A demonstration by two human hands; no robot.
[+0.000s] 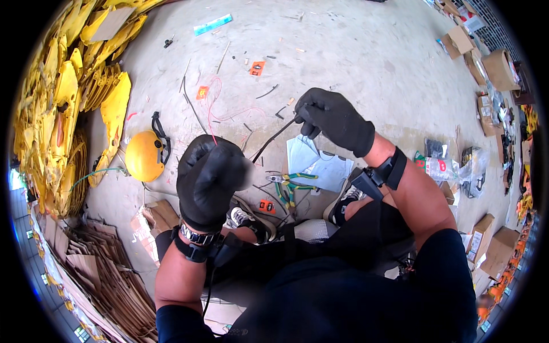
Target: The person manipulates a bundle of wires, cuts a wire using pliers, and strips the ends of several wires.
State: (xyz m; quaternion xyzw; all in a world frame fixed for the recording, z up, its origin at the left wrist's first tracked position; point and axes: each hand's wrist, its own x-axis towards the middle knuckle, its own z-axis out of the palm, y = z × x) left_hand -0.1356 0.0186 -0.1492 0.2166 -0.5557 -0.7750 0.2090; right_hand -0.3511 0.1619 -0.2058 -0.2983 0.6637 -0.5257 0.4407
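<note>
Head view shows a seated person in black gloves stretching a dark cable (274, 139) between both hands above a concrete floor (354, 63). Left hand (210, 178) is balled into a fist, its grip pressed together around the near end, where a thin red wire (213, 117) trails out; right hand (333, 119) pinches the far end between thumb and fingers. Green-handled pliers (293, 182) lie on white paper (320, 166) just below (untouched for now), with a yellow helmet (143, 155) to the left. By the look of it, the cable is being held taut; the next move calls for a steady hold.
</note>
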